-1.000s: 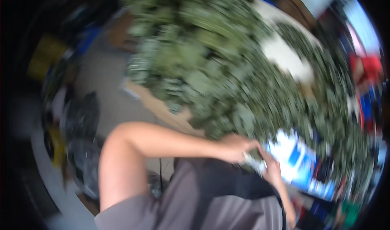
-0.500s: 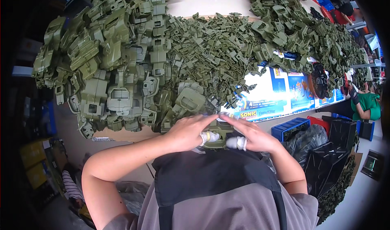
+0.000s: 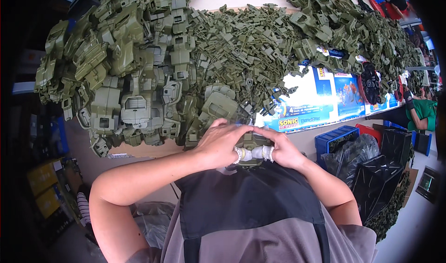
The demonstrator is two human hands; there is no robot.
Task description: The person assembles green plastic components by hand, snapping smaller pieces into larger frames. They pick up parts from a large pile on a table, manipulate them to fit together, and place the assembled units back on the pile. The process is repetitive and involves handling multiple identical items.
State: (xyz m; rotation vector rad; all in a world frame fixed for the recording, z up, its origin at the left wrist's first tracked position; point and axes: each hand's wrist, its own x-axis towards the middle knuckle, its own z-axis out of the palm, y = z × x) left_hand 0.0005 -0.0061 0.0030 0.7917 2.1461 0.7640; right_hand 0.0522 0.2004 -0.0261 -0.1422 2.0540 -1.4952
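An olive-green moulded plastic part (image 3: pixel 252 162) is held against the table's near edge, in front of my dark apron (image 3: pixel 251 193). My left hand (image 3: pixel 220 144) grips it from the left and my right hand (image 3: pixel 285 152) from the right. Both thumbs wear white covers and meet over the part, pressing on it. The index fingertips touch on its far side. Most of the part is hidden under my hands. Just beyond my left hand rests a larger green vehicle-body shell (image 3: pixel 220 106).
Green vehicle-body shells (image 3: pixel 139 110) are heaped on the left, with a pile of small green pieces (image 3: pixel 241 54) in the middle. Blue-and-white printed sheets (image 3: pixel 344 98) cover the table at right. A blue crate (image 3: pixel 334 141) and black bins (image 3: pixel 378 179) stand beyond my right arm. A person in green (image 3: pixel 423 113) is at far right.
My thumbs have come together over the part; they were apart before. My right hand has moved slightly up and inward, and the whole view has shifted a little.
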